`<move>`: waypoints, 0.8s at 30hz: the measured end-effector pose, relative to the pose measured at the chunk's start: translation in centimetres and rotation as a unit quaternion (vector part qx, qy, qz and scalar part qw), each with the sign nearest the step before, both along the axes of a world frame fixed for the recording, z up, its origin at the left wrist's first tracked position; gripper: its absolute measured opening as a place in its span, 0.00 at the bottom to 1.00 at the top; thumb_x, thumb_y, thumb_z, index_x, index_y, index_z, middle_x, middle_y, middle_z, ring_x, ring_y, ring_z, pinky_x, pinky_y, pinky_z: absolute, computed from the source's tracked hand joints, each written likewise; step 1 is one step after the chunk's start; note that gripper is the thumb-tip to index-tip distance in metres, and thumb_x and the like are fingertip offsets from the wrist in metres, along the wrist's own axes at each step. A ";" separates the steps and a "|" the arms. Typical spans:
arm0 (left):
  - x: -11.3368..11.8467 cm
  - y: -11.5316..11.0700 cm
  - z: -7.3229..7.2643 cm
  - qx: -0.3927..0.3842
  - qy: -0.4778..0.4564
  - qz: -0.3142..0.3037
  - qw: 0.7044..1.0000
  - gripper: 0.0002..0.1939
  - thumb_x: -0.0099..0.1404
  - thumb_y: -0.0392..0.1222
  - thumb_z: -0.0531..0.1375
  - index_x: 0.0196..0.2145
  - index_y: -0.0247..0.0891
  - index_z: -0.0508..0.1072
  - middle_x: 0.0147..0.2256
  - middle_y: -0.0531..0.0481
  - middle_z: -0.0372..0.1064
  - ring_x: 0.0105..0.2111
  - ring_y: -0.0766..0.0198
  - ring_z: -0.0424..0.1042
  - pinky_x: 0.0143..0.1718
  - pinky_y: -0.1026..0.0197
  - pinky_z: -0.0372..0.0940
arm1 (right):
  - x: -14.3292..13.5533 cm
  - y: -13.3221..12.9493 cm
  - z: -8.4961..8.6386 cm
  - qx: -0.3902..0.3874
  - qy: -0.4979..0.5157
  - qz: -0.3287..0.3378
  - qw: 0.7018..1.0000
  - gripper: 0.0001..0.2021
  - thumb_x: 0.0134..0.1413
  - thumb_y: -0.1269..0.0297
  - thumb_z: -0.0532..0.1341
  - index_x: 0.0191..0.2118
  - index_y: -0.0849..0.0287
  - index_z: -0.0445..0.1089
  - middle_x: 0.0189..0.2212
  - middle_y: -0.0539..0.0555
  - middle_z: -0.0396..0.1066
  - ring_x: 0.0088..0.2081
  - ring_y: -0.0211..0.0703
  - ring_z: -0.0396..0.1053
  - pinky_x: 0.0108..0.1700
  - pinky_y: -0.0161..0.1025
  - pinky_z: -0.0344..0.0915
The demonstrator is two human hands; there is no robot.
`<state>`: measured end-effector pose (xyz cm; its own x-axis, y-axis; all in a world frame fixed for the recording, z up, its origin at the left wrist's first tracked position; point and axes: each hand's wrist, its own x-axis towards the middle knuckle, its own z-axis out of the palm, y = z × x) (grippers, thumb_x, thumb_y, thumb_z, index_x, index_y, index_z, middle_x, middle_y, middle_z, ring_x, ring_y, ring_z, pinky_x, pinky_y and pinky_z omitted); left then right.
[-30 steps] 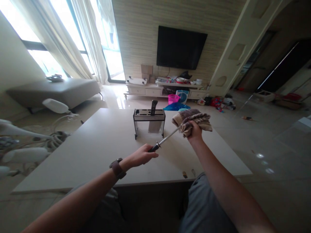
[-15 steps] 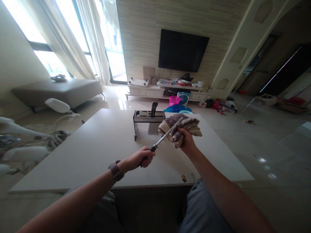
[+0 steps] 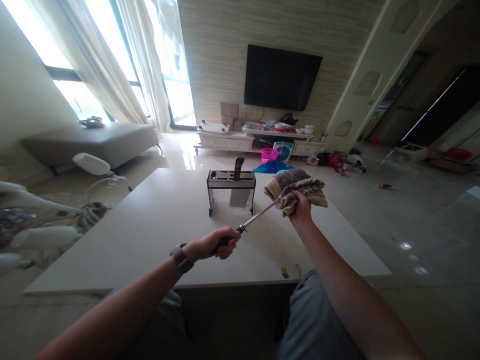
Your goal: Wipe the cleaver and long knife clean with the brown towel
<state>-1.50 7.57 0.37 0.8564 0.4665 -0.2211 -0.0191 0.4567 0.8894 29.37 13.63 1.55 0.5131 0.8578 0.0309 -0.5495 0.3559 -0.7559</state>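
Note:
My left hand (image 3: 225, 242) is closed around the black handle of a sharpening steel (image 3: 258, 214), whose thin rod slants up and to the right. A bunched brown and beige cloth (image 3: 292, 182) is gripped in my right hand (image 3: 301, 207). The rod's far end is wrapped in the cloth's folds and hidden there. Behind the steel, a knife block (image 3: 231, 181) with clear sides stands upright on the white table (image 3: 161, 220). One black-handled knife (image 3: 237, 168) sticks up from its slotted top, with a broad blade showing inside.
Two small objects, one of them a yellow and dark piece (image 3: 284, 272), lie near the table's front edge. Beyond the table are a blue plastic bag (image 3: 273, 167) and a pink basket (image 3: 269, 155). White lamp-like parts (image 3: 92, 164) stand at the left.
The cloth and my right hand have moved right, toward the rod's tip, which has gone from lying bare over the cloth to being covered by it. My left hand has barely shifted.

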 end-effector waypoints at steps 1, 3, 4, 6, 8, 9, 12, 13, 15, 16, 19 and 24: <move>-0.1 -0.1 0.1 0.004 0.005 0.000 1.000 0.18 0.67 0.51 0.56 0.23 0.40 0.63 0.13 0.59 0.52 0.14 0.70 0.49 0.20 0.64 0.50 | 0.7 0.1 0.1 -0.014 0.011 -0.015 1.000 0.05 0.47 0.73 0.65 0.30 0.55 0.72 0.25 0.43 0.78 0.25 0.35 0.76 0.29 0.31 0.77; -0.2 -0.1 0.1 0.013 0.006 0.006 1.000 0.18 0.66 0.51 0.57 0.23 0.40 0.63 0.13 0.59 0.52 0.14 0.70 0.49 0.20 0.64 0.49 | 1.6 -0.1 0.4 -0.050 0.037 -0.024 0.998 0.04 0.48 0.72 0.64 0.31 0.56 0.72 0.25 0.45 0.78 0.24 0.37 0.76 0.27 0.33 0.77; -0.3 -0.1 0.1 0.018 0.000 0.013 1.000 0.18 0.66 0.51 0.57 0.23 0.40 0.63 0.13 0.59 0.52 0.14 0.70 0.49 0.20 0.64 0.49 | 1.7 -0.3 0.6 -0.064 0.042 -0.006 0.997 0.03 0.49 0.71 0.64 0.31 0.56 0.73 0.25 0.46 0.78 0.24 0.38 0.76 0.26 0.34 0.77; -0.2 -0.1 0.1 0.024 -0.020 0.030 0.999 0.18 0.66 0.51 0.58 0.23 0.40 0.63 0.13 0.59 0.52 0.14 0.70 0.49 0.20 0.64 0.49 | 1.5 -1.0 0.9 -0.080 0.045 0.036 0.995 0.02 0.49 0.67 0.64 0.32 0.57 0.73 0.24 0.47 0.78 0.22 0.39 0.75 0.24 0.35 0.76; -0.1 -0.1 0.1 0.024 -0.041 0.051 0.998 0.18 0.65 0.51 0.58 0.23 0.40 0.62 0.13 0.59 0.51 0.14 0.70 0.48 0.20 0.64 0.48 | 0.5 -1.7 1.2 -0.090 0.039 0.085 0.992 0.04 0.49 0.64 0.65 0.32 0.58 0.73 0.23 0.48 0.78 0.20 0.40 0.74 0.21 0.36 0.74; 0.0 -0.2 0.1 0.022 -0.048 0.060 0.997 0.18 0.65 0.51 0.59 0.23 0.40 0.62 0.13 0.60 0.51 0.14 0.70 0.48 0.20 0.64 0.48 | -0.2 -2.1 1.3 -0.095 0.036 0.110 0.989 0.05 0.49 0.62 0.66 0.32 0.58 0.74 0.23 0.49 0.78 0.20 0.41 0.74 0.20 0.37 0.73; 0.3 -0.3 0.1 0.019 -0.057 0.084 0.995 0.17 0.64 0.50 0.60 0.23 0.40 0.62 0.12 0.60 0.50 0.13 0.71 0.48 0.19 0.64 0.48 | -3.4 -3.5 1.2 -0.094 0.021 0.179 0.979 0.08 0.45 0.63 0.70 0.34 0.58 0.76 0.27 0.51 0.80 0.23 0.44 0.76 0.23 0.39 0.75; 0.4 -0.3 0.0 0.020 -0.057 0.091 0.994 0.17 0.63 0.50 0.60 0.22 0.40 0.62 0.12 0.60 0.50 0.13 0.71 0.48 0.19 0.64 0.48 | -4.7 -4.1 0.9 -0.087 0.023 0.184 0.979 0.09 0.42 0.66 0.71 0.33 0.58 0.76 0.29 0.51 0.81 0.25 0.44 0.78 0.26 0.38 0.77; 0.7 -0.5 -0.1 0.024 -0.049 0.108 0.993 0.17 0.63 0.50 0.60 0.22 0.40 0.62 0.12 0.60 0.51 0.13 0.72 0.48 0.18 0.65 0.48 | -7.4 -5.3 0.2 -0.083 0.015 0.212 0.974 0.11 0.38 0.68 0.73 0.32 0.58 0.76 0.30 0.52 0.82 0.29 0.44 0.79 0.31 0.37 0.78; 0.8 -0.6 -0.2 0.028 -0.041 0.117 0.992 0.17 0.63 0.50 0.61 0.22 0.40 0.63 0.12 0.60 0.52 0.13 0.72 0.49 0.18 0.65 0.48 | -8.7 -5.9 -0.3 -0.087 0.004 0.228 0.970 0.12 0.37 0.67 0.74 0.32 0.58 0.76 0.31 0.52 0.82 0.29 0.44 0.79 0.31 0.36 0.78; 1.1 -0.8 -0.5 0.050 -0.004 0.134 0.990 0.16 0.59 0.49 0.62 0.22 0.39 0.64 0.12 0.59 0.54 0.12 0.70 0.52 0.17 0.65 0.50 | -11.5 -7.1 -1.4 -0.120 -0.027 0.225 0.967 0.14 0.30 0.69 0.77 0.29 0.59 0.76 0.28 0.51 0.81 0.27 0.43 0.77 0.29 0.36 0.76; 1.4 -0.7 -0.8 0.045 0.010 0.129 0.991 0.15 0.58 0.48 0.63 0.22 0.39 0.64 0.12 0.59 0.55 0.12 0.71 0.54 0.16 0.65 0.51 | -12.1 -7.2 -1.7 -0.147 -0.036 0.192 0.970 0.15 0.26 0.70 0.76 0.27 0.58 0.75 0.27 0.51 0.81 0.28 0.44 0.78 0.28 0.35 0.75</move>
<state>-0.13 6.83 -0.41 0.7018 0.6881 -0.1845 -0.1063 0.3573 0.9279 17.32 6.43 -0.10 0.1605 0.9624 -0.2190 -0.5406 -0.0999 -0.8353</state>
